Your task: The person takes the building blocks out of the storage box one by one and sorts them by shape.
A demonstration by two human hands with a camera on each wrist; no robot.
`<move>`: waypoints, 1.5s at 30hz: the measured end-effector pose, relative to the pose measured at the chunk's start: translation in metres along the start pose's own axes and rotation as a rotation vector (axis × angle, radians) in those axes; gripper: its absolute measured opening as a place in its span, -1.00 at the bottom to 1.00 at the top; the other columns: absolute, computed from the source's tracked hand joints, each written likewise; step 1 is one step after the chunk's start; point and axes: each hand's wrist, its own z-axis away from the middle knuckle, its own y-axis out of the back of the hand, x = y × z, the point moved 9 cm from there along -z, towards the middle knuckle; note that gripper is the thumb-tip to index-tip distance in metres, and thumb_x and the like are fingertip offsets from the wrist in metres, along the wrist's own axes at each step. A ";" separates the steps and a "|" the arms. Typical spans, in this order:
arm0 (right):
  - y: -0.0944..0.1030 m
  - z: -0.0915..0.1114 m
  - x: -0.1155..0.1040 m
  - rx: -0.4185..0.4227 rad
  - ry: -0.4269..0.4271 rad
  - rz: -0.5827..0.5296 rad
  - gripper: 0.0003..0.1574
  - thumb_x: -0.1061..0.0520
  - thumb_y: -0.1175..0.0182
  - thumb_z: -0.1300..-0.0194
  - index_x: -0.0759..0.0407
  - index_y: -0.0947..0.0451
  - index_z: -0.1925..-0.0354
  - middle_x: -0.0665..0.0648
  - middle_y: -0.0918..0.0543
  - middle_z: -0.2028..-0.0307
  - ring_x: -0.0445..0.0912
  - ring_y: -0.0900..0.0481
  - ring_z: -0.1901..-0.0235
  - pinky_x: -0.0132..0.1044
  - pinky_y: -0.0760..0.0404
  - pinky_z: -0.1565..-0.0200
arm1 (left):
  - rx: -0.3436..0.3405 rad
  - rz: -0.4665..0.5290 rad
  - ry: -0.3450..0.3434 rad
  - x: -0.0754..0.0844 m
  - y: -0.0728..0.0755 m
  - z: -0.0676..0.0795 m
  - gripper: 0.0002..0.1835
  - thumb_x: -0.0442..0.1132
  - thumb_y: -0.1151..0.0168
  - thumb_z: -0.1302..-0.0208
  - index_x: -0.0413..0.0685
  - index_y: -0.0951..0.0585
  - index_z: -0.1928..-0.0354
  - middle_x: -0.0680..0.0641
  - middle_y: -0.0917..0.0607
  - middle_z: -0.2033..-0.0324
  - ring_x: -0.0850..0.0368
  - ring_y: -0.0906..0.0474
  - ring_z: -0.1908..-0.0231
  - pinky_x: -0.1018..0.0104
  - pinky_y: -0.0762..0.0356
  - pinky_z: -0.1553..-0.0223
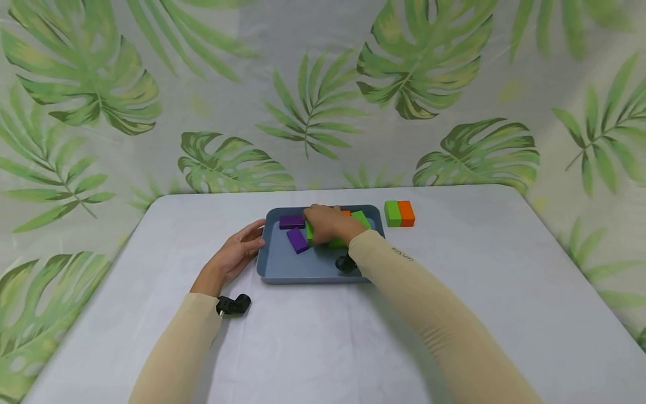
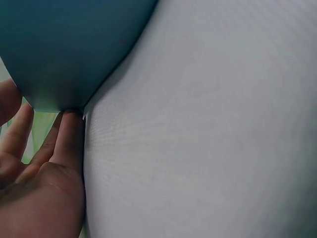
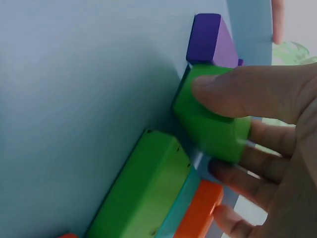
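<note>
A blue-grey tray (image 1: 303,272) lies on the table, its left rim touched by my left hand (image 1: 236,252), whose fingers are loosely extended. The left wrist view shows those fingers against the tray's side (image 2: 74,49). Inside the tray, my right hand (image 1: 330,223) grips a green block (image 3: 210,126) between thumb and fingers. Touching or very near that block is a purple block (image 3: 204,39); in the head view a second purple block (image 1: 291,222) lies behind it. Another green block (image 3: 141,183) and an orange block (image 3: 198,210) lie beside the right hand's fingers.
Just right of the tray, a green block (image 1: 392,214) and an orange block (image 1: 406,214) stand side by side on the white tablecloth (image 1: 303,336). A leaf-patterned cloth (image 1: 313,112) hangs behind the table. My right forearm covers the tray's front right corner.
</note>
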 end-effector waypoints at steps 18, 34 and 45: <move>0.038 0.054 -0.001 0.114 0.153 0.079 -0.15 0.10 -0.32 -0.20 0.13 -0.31 -0.42 0.19 -0.46 -0.22 0.01 -0.47 -0.04 -0.11 -0.57 -0.11 | -0.005 0.004 0.022 -0.001 0.001 0.001 -0.28 -0.38 0.02 -0.48 0.03 0.00 -0.59 -0.19 0.02 -0.58 -0.09 0.05 -0.57 -0.01 0.11 -0.58; 0.098 0.125 0.087 0.226 0.068 0.023 -0.11 0.21 -0.35 -0.18 0.29 -0.26 -0.42 0.35 -0.42 -0.23 0.18 -0.46 -0.12 0.08 -0.54 -0.14 | 0.008 0.014 0.026 -0.004 -0.003 0.000 -0.29 -0.39 0.03 -0.48 0.04 -0.03 -0.58 -0.18 0.00 -0.58 -0.08 0.03 -0.56 0.00 0.09 -0.58; 0.109 0.137 0.178 0.252 -0.095 -0.054 -0.09 0.27 -0.32 -0.14 0.40 -0.22 -0.41 0.54 -0.27 -0.31 0.36 -0.34 -0.23 0.26 -0.43 -0.21 | 0.003 -0.007 0.024 -0.001 0.000 0.001 -0.28 -0.39 0.04 -0.48 0.01 0.01 -0.59 -0.21 0.05 -0.58 -0.11 0.08 -0.57 -0.03 0.14 -0.58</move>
